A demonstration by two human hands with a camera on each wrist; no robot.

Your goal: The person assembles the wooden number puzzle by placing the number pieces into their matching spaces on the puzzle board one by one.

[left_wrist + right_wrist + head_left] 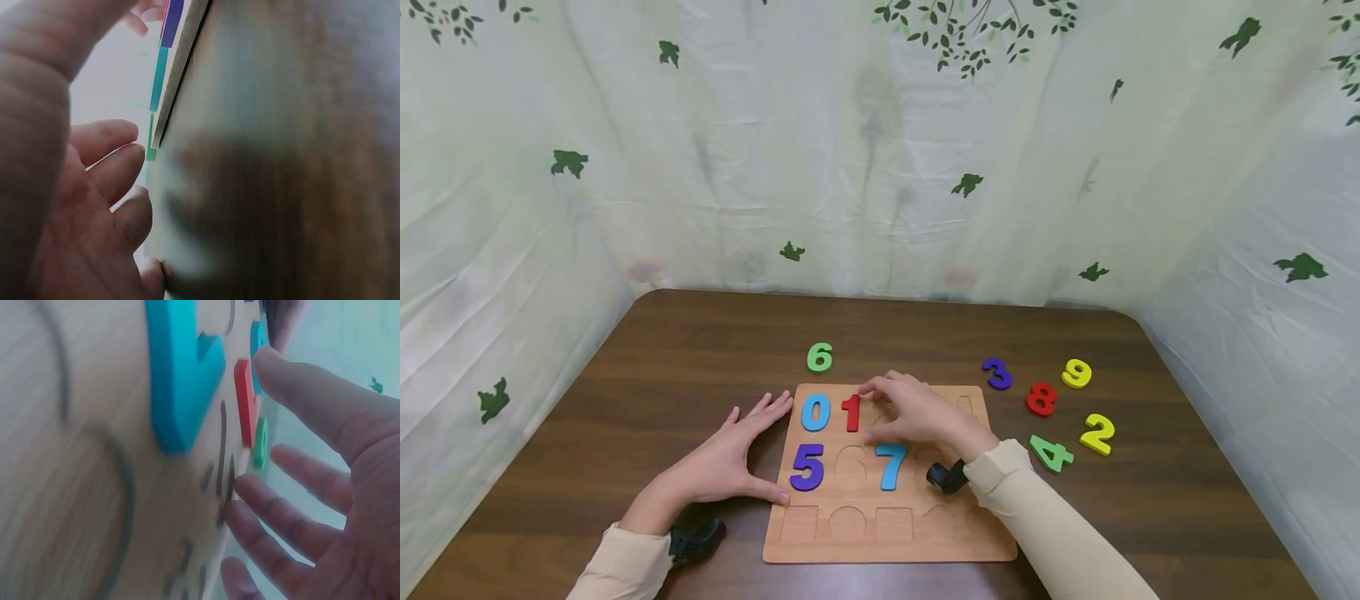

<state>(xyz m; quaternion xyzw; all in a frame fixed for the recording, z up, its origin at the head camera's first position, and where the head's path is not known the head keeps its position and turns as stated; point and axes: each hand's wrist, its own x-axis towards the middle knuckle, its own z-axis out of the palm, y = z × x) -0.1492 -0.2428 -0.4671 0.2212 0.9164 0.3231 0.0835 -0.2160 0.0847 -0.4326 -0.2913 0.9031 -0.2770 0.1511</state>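
The left hand point(715, 467) is at the left edge of the board point(820, 555), fingers spread wide, holding nothing. Its thumb is right at that edge, but I cannot tell how hard it presses. If this hand shoves, the board could slide and shake the numbers on it.

On the board's left side, the purple 5 point(807, 467) sits nearer the person and the blue 0 point(816, 412) farther back. The green 6 point(820, 357) lies just past the board's far edge, where a finger could bump it away. The red 1 point(851, 413) is on the board, right of the 0. A quick poke could tip it.

The blue 7 point(891, 467) is near the board's middle. The right hand point(913, 412) is over the board, just right of the 1. Its thumb and fingers are wide apart and seem to hold nothing; I cannot tell if a fingertip touches the 1. A black cam point(945, 477) is just right of the 7 and could knock it by dipping.

Off the board's right side lie the purple 3 point(997, 373), red 8 point(1041, 399), green 4 point(1051, 454), yellow 9 point(1077, 373) and yellow 2 point(1097, 434). The right sleeve point(1052, 517) is near the 4, so a big arm swing could sweep it off.
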